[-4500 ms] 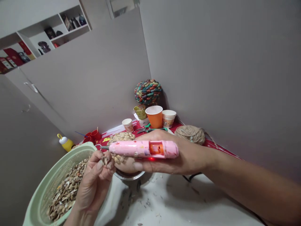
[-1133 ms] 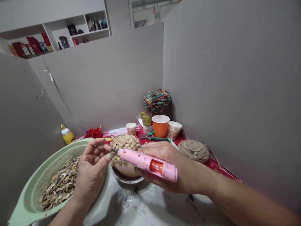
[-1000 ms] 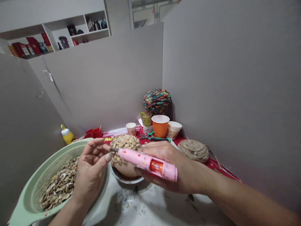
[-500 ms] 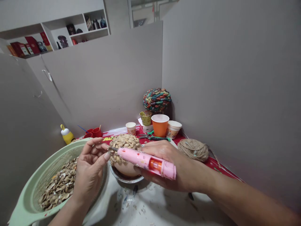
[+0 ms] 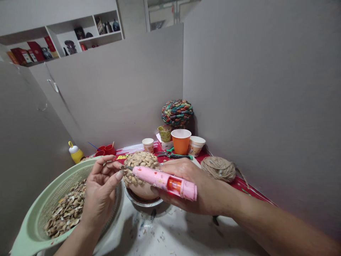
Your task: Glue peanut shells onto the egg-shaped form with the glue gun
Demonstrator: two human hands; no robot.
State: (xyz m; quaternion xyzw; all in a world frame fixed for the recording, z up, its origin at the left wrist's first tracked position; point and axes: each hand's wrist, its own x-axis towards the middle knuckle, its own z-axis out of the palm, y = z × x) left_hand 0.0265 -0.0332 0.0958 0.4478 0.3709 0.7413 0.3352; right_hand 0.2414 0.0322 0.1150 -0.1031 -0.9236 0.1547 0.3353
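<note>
My right hand (image 5: 183,177) is wrapped round a pink hot glue gun (image 5: 157,179), its dark nozzle pointing left. Between thumb and fingertips, my left hand (image 5: 102,185) pinches a small nutshell piece (image 5: 123,168) right at the nozzle tip. Behind the glue gun, a round pale form (image 5: 145,191) rests in a metal bowl (image 5: 133,201). Its upper part is covered with tan shell pieces (image 5: 144,160), while the lower part is bare and smooth. To the left stands a green colander (image 5: 29,217) holding many loose shells (image 5: 65,213), partly hidden by my left forearm.
Behind the bowl stand an orange cup (image 5: 181,143), patterned paper cups (image 5: 196,145) and green-handled pliers (image 5: 178,155). A multicoloured ball (image 5: 177,112) sits at the back. Twine (image 5: 218,169) lies right; red cups (image 5: 109,149) and a yellow bottle (image 5: 76,153) stand left. Grey panels (image 5: 114,96) enclose the table.
The glue gun's rear end has shifted very slightly left and up. Both hands keep their hold, with the shell piece still at the nozzle.
</note>
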